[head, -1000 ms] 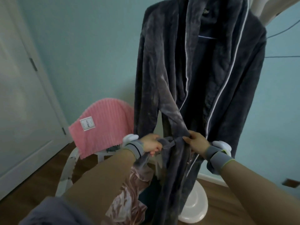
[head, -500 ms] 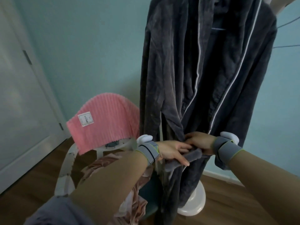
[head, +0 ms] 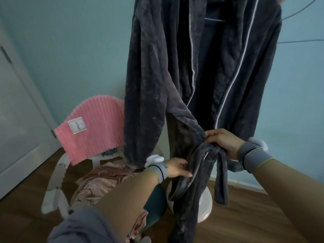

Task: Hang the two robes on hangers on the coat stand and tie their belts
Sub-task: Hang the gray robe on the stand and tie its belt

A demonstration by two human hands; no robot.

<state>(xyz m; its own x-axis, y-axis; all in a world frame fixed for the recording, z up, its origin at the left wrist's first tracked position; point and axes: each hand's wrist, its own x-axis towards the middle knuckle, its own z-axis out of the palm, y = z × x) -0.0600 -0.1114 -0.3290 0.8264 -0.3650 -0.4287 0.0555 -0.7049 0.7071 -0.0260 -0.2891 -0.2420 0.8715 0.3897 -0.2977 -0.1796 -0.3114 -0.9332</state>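
A dark grey plush robe with pale piping hangs from a hanger on the coat stand, whose round white base shows behind the hem. Its grey belt is crossed at waist height, with one end dangling to the right. My right hand pinches the belt at the crossing. My left hand sits lower left, fingers extended along the other belt strand. A second robe, pink satin, lies crumpled on the chair seat below left.
A white chair stands at the left with a pink ribbed blanket over its back. A white door fills the far left. Teal wall behind, wooden floor below, thin cables on the wall upper right.
My left hand has dropped down and left along a belt strand, away from my right hand. One belt end now hangs free on the right. The view has shifted closer.
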